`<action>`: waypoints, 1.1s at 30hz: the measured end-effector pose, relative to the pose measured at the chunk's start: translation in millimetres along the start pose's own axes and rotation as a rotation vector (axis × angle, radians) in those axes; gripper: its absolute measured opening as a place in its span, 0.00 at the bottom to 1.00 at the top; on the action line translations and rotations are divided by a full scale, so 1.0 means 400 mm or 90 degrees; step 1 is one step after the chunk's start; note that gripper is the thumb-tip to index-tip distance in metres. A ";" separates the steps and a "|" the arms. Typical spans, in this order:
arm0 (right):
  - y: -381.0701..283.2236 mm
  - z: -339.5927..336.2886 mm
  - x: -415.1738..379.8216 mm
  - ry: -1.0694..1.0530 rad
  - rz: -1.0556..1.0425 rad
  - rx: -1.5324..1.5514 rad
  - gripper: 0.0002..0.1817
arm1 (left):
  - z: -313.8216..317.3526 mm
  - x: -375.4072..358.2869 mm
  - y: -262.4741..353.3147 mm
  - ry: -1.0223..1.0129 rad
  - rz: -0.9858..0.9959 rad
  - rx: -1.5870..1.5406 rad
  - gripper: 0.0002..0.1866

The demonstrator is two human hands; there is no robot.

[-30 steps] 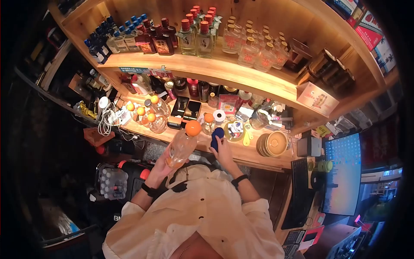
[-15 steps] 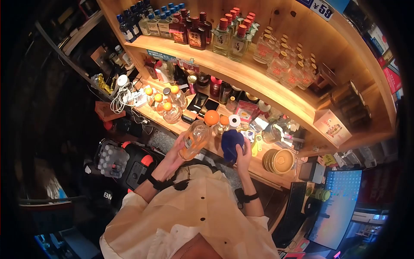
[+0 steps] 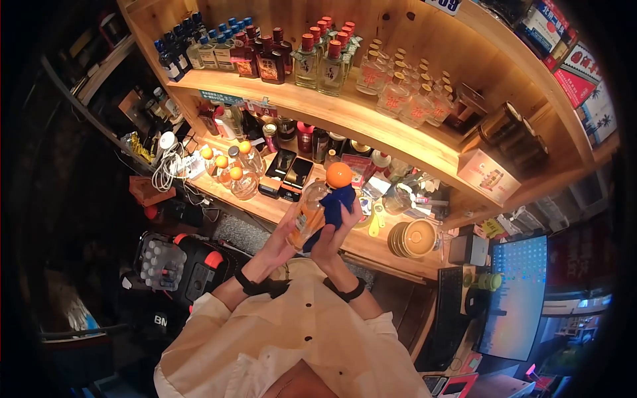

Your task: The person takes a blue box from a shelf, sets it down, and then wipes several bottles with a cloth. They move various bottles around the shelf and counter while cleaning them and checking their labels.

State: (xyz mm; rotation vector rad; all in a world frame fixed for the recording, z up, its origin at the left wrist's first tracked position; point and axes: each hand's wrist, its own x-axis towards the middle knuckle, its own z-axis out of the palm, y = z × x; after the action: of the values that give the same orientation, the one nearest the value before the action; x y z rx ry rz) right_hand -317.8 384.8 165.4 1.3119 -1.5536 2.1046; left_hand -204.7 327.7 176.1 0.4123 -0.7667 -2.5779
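My left hand point(image 3: 283, 237) is closed around the lower part of a clear glass bottle point(image 3: 309, 207) with a round orange cap point(image 3: 338, 175). The bottle is tilted, its cap pointing away from me and to the right. A dark blue cloth point(image 3: 339, 204) is gripped in my right hand point(image 3: 334, 237) and pressed against the bottle's right side near its neck. Part of the cloth hangs down between my two hands. Several similar bottles point(image 3: 243, 184) with orange caps stand on the wooden counter to the left.
Two black devices point(image 3: 294, 178) lie on the counter point(image 3: 265, 209) behind the bottle. Stacked wooden bowls point(image 3: 419, 237) stand right of my hands. Above, a shelf point(image 3: 279, 93) carries rows of liquor bottles. A monitor point(image 3: 514, 298) and keyboard point(image 3: 443, 315) are at the right.
My right hand has moved left and brought the blue cloth onto the bottle; before, they were apart. The left hand still holds the bottle. The view has shifted slightly.
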 end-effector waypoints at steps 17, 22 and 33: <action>-0.048 0.014 -0.006 -0.030 -0.210 -0.140 0.28 | 0.027 0.018 0.026 -0.055 0.026 0.024 0.55; -0.079 0.004 0.090 -0.015 0.279 0.113 0.32 | 0.033 0.020 0.026 -0.043 0.061 0.038 0.60; -0.054 -0.016 0.077 -0.027 0.510 0.474 0.34 | 0.073 0.008 0.048 -0.067 0.047 0.129 0.64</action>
State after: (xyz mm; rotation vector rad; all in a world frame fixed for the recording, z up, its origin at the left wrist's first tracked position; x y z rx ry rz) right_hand -325.5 389.6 202.6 0.9546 -1.5211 3.4112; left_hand -213.0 324.7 210.2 0.3043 -1.0651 -2.4784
